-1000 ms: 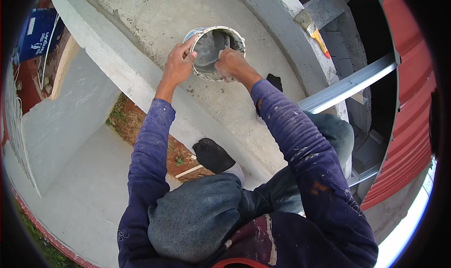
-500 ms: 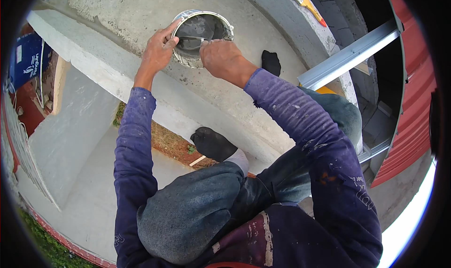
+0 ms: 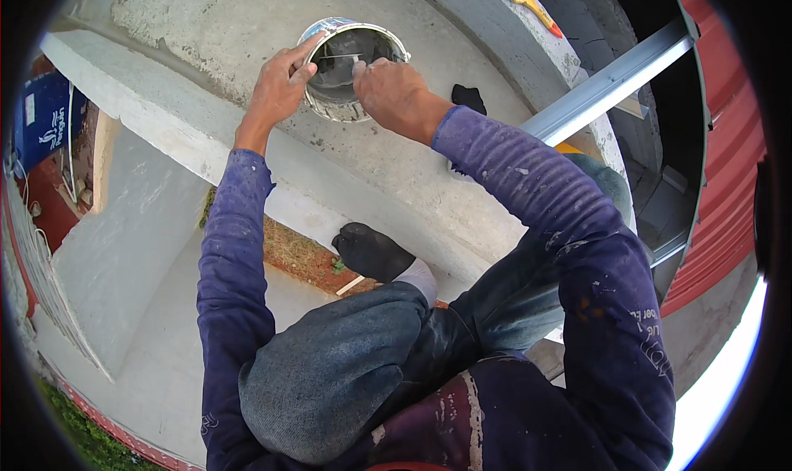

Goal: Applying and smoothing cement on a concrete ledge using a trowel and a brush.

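Note:
A white bucket point(image 3: 334, 110) stands on the grey concrete, its rim smeared with cement. Inside it is dark grey, wet-looking cement mix point(image 3: 360, 40). My left hand point(image 3: 276, 91) grips the bucket's left rim, thumb over the near side and fingers along the outside. Over the right part of the opening, my right hand point(image 3: 398, 98) is closed around the pale handle of what looks like a putty knife point(image 3: 338, 56). Its thin straight edge shows in the bucket; the rest of the blade is hard to make out against the mix.
A paintbrush point(image 3: 536, 9) with a yellow and red handle lies on the curved concrete ledge at the upper right. A metal channel point(image 3: 615, 87) juts across that ledge beside red corrugated sheeting point(image 3: 726, 149). My black-socked foot point(image 3: 373, 252) rests on the lower ledge. A blue container point(image 3: 48, 112) stands far left.
My right hand has shifted slightly right and up, and the putty knife's edge has turned a little within the bucket. My left hand keeps its hold on the rim.

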The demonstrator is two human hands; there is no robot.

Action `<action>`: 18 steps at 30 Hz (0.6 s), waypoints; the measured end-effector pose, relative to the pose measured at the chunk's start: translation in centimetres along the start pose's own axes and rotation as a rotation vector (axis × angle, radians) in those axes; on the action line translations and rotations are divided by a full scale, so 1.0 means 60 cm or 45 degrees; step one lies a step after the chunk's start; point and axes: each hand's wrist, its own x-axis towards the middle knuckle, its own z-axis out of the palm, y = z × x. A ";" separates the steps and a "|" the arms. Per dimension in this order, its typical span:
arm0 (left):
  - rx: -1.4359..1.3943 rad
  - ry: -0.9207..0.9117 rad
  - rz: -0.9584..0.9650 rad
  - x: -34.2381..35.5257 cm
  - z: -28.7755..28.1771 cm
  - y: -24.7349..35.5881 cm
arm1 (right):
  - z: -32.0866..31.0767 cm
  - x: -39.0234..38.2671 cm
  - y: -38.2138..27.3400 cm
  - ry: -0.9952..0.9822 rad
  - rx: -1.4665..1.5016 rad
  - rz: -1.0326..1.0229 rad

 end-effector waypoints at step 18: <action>0.006 0.008 0.067 0.013 0.013 0.013 | 0.010 -0.011 0.035 0.246 -0.034 0.173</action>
